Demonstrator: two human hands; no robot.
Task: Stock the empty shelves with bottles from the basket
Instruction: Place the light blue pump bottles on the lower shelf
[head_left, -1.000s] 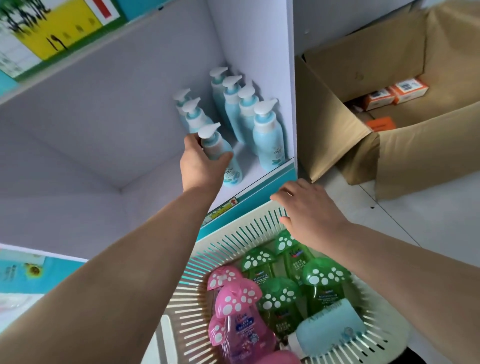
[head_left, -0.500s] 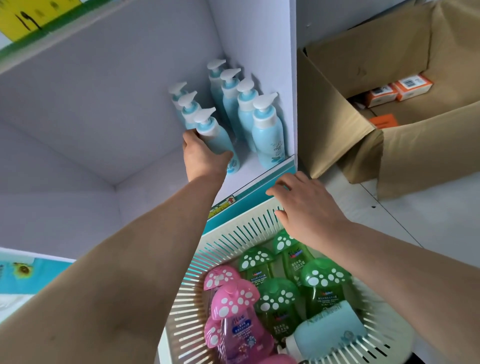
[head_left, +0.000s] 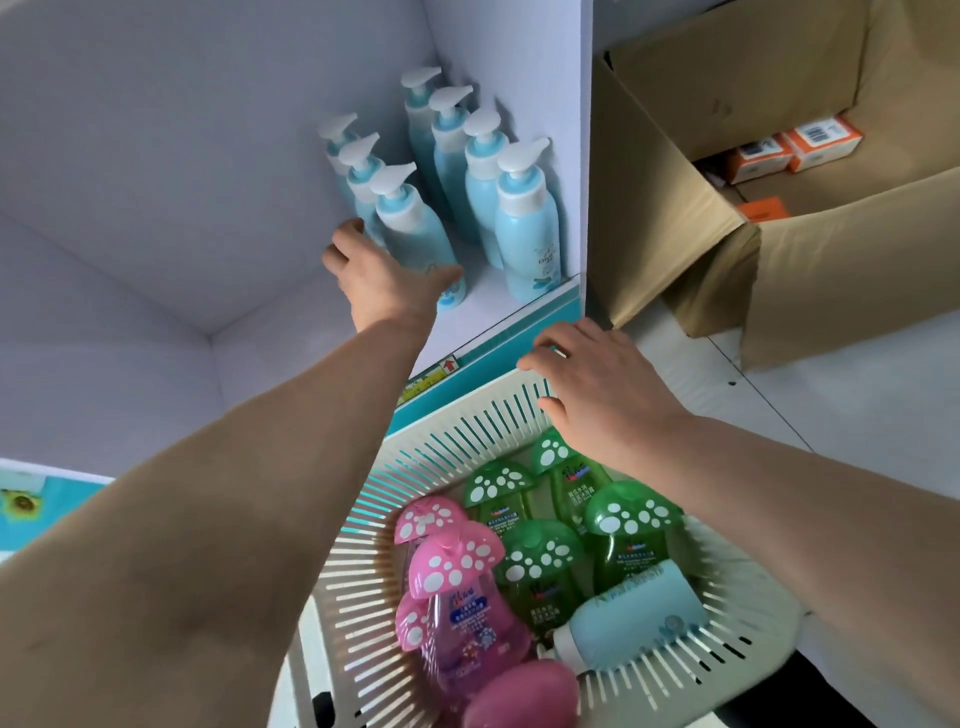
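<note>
Finishing the placement of a pump bottle (head_left: 415, 228) with the left hand (head_left: 387, 283): sliding that hand down from the bottle's middle, where it was gripping 1 second ago, to the foot. Laying the thumb across the lower label and curling the fingers round the left side. Not showing whether squeezing or already loosening, so cannot tell.

Standing upright on the shelf (head_left: 483, 304) now, at the front of a left row of 3, just beside the row of 4 blue bottles (head_left: 483, 171) lining the right wall. Sitting a little deeper than half a second ago, closing up on the 2 behind.

Steadying the basket (head_left: 467, 415) with the right hand (head_left: 597, 395), hooking the fingers over the far rim and pressing the thumb on the inner wall, much as before.

Judging this bottle as all but delivered, making 7 on the shelf: only letting go and pulling back remaining. Waiting in the basket: 1 pale blue bottle (head_left: 634, 618) lying on its side, plus green bottles (head_left: 540, 561) and pink bottles (head_left: 457, 571) with spotted caps, so plenty of stocking pending. Risking, on withdrawal, a wrist knock to the freshly placed bottle.
</note>
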